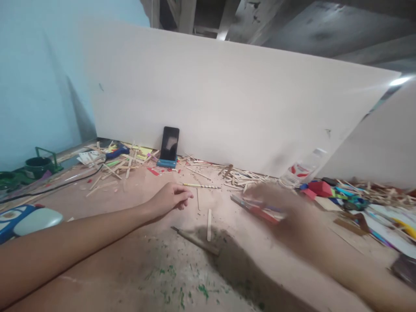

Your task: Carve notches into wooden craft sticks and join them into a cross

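The single view sits at the person's head, above the near edge of the pinkish, paint-flecked worktable [136,260], and faces forward and a little down. The black slab phone propped upright in a blue holder [170,145] stands far off, left of centre, against the tall white board [227,108]. Nearer than the phone (and close to the lens) the left hand [170,198] lies just below it, and the blurred right hand [279,212] is lower to its right. Grey ceiling beams [224,17] show above it.
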`<state>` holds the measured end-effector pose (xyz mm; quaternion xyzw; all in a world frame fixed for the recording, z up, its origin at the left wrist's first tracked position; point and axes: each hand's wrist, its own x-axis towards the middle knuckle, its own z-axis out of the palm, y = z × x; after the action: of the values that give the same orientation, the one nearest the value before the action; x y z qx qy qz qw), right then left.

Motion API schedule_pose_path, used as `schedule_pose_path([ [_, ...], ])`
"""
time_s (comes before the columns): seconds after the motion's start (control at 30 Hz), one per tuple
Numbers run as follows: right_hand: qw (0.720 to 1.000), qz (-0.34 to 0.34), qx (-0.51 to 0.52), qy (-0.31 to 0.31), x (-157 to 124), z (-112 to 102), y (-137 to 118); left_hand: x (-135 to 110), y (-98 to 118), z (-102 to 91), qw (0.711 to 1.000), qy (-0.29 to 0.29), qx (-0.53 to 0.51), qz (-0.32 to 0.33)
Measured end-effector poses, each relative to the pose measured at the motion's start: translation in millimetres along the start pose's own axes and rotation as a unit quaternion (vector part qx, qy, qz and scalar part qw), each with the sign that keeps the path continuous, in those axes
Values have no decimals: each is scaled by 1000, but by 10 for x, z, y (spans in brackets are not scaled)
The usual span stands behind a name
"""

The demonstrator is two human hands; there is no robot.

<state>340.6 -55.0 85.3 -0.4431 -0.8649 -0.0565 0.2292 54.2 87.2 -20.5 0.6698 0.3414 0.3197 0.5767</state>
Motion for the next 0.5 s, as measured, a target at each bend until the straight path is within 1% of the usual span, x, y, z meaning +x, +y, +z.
schedule_pose_path([
  [0.07, 998, 10, 24, -54, -140, 46, -91, -6, 13, 1, 1000, 2, 2, -1],
  [0.13, 996, 59, 30, -66, -226, 22, -72, -12, 24, -4, 1000, 3, 5, -3],
  [0.2, 991, 111, 25, -71, -267, -4, 12, -17, 31, -11, 1000, 5, 9, -5],
  [0.27, 985, 135, 27, -105, -277, 17, 95, -19, 39, -18, 1000, 6, 15, -5],
  [0.37, 975, 156, 28, -158, -257, 143, 145, -19, 49, -22, 1000, 6, 28, 0],
  [0.5, 969, 164, 7, -184, -153, 313, 155, -31, 51, -9, 998, 16, 59, 13],
])
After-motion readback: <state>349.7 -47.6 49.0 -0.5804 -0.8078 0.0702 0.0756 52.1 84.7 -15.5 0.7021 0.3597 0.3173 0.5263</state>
